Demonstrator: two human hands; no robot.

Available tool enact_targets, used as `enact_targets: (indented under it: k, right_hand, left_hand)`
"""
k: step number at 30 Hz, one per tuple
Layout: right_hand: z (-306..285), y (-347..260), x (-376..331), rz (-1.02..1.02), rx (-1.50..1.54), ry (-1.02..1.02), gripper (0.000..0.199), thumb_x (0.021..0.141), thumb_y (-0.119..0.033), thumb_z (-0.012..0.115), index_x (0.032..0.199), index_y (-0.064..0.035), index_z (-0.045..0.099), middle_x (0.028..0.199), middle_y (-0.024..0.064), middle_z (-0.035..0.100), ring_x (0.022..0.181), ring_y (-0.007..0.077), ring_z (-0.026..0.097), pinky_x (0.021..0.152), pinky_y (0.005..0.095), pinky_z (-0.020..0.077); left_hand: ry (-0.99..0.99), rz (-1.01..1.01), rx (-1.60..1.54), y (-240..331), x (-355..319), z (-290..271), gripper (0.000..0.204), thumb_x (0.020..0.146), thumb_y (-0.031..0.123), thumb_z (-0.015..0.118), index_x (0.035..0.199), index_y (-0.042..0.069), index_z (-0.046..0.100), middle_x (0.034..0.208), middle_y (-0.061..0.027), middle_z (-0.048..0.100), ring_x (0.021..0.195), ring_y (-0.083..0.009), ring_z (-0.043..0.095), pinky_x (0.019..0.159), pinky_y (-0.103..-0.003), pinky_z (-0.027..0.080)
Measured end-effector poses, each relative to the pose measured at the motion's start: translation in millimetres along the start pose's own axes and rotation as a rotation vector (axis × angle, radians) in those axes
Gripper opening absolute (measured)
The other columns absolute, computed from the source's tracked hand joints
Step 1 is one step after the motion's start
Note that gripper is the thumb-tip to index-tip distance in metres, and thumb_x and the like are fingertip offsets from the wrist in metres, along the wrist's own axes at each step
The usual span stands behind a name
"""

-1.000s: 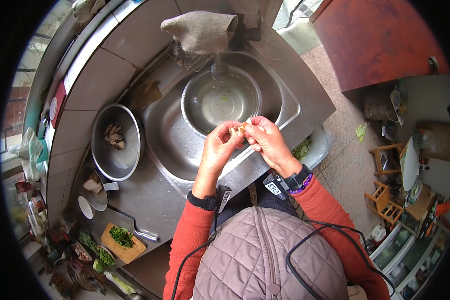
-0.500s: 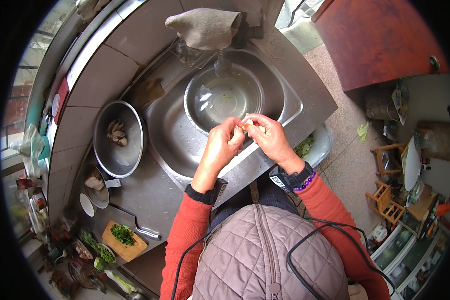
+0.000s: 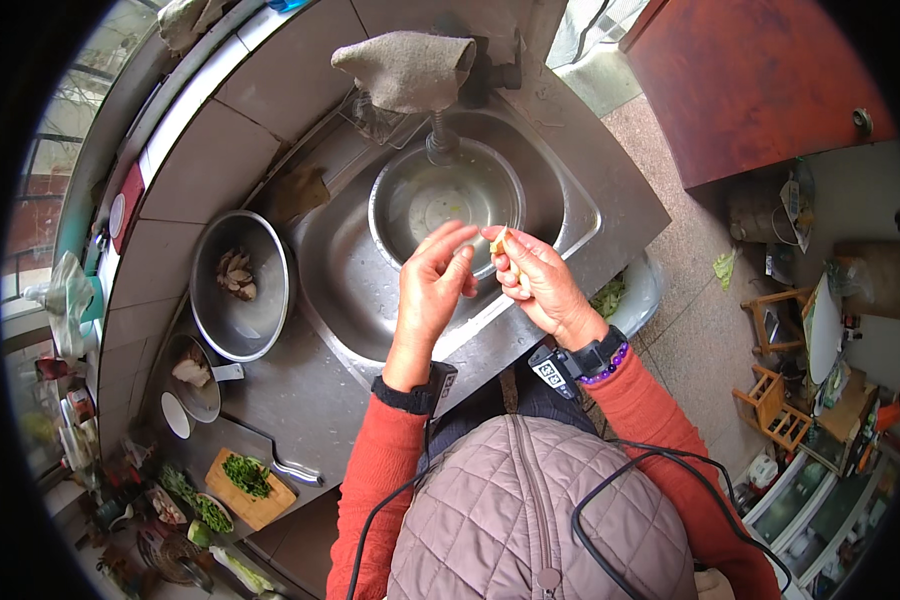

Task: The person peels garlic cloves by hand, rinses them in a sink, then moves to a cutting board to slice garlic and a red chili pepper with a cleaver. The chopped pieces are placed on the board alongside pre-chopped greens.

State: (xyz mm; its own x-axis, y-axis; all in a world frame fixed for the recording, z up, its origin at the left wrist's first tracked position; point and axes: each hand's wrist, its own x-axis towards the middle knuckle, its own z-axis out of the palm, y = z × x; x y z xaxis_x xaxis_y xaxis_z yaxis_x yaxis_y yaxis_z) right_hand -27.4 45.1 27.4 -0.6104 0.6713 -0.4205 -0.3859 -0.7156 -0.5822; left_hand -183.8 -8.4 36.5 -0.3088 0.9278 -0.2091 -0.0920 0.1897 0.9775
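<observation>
My right hand (image 3: 542,285) pinches a small pale yellowish piece of food (image 3: 501,243) above the steel sink (image 3: 350,290). My left hand (image 3: 433,283) is beside it, fingers slightly spread, its fingertips almost touching the piece; it holds nothing that I can see. Under both hands stands a round steel bowl (image 3: 410,200) with water in it, below the tap (image 3: 440,140). Both sleeves are red, with a dark band on each wrist.
A grey cloth (image 3: 405,68) hangs over the tap. On the counter to the left: a steel basin (image 3: 232,325) with brownish pieces, a small pot (image 3: 196,375), a white cup (image 3: 177,414), a cutting board with chopped greens (image 3: 247,487) and a knife (image 3: 295,470). Greens lie in a tub (image 3: 638,295) beside the sink.
My hands have stayed together over the sink; my left fingers have opened a little off the piece. The view has shifted slightly toward the sink.
</observation>
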Motion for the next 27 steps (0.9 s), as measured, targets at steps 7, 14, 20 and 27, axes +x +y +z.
enact_targets:
  k: [7, 14, 20, 27]
  right_hand:
    - [0.5, -7.3, -5.7, 0.036, -0.113, -0.031, 0.037, 0.102, -0.029, 0.057, 0.125, 0.0003, 0.057, 0.082, -0.0041, 0.053, 0.061, -0.0014, 0.043, 0.048, 0.0108, 0.0345]
    - [1.6, -8.8, -12.3, 0.025, -0.13, -0.018, 0.031, 0.101, -0.027, 0.058, 0.12, -0.0025, 0.06, 0.08, -0.0046, 0.054, 0.06, -0.0017, 0.043, 0.048, 0.0117, 0.0339]
    - [8.1, -9.5, -18.0, 0.042, -0.13, 0.027, 0.029, 0.102, -0.026, 0.056, 0.12, -0.004, 0.062, 0.083, -0.0038, 0.055, 0.062, -0.0008, 0.043, 0.05, 0.0137, 0.0339]
    - [9.2, -20.4, -25.3, -0.008, -0.197, 0.003, 0.046, 0.101, -0.031, 0.058, 0.134, 0.0012, 0.054, 0.084, -0.0048, 0.055, 0.063, -0.0005, 0.042, 0.049, 0.0133, 0.0313]
  left_hand:
    - [-0.037, -0.015, 0.089, 8.2, -9.2, 4.0, 0.014, 0.091, 0.01, 0.07, 0.101, 0.001, 0.073, 0.078, -0.0046, 0.067, 0.058, -0.0074, 0.061, 0.048, -0.022, 0.049]
    - [-0.035, 0.153, 0.236, 17.4, -15.4, 8.6, 0.011, 0.089, 0.005, 0.068, 0.098, 0.0, 0.072, 0.072, -0.0054, 0.064, 0.053, -0.0079, 0.058, 0.048, -0.024, 0.045]
    - [0.028, 0.152, 0.291, 19.5, -19.9, 16.7, 0.009, 0.087, 0.003, 0.069, 0.095, 0.0, 0.07, 0.074, -0.0052, 0.063, 0.054, -0.0079, 0.055, 0.05, -0.025, 0.045]
    - [0.064, 0.378, 0.431, 16.9, -25.1, 29.1, 0.008, 0.087, 0.003, 0.069, 0.094, 0.001, 0.065, 0.081, -0.0053, 0.063, 0.059, -0.0079, 0.056, 0.054, -0.025, 0.047]
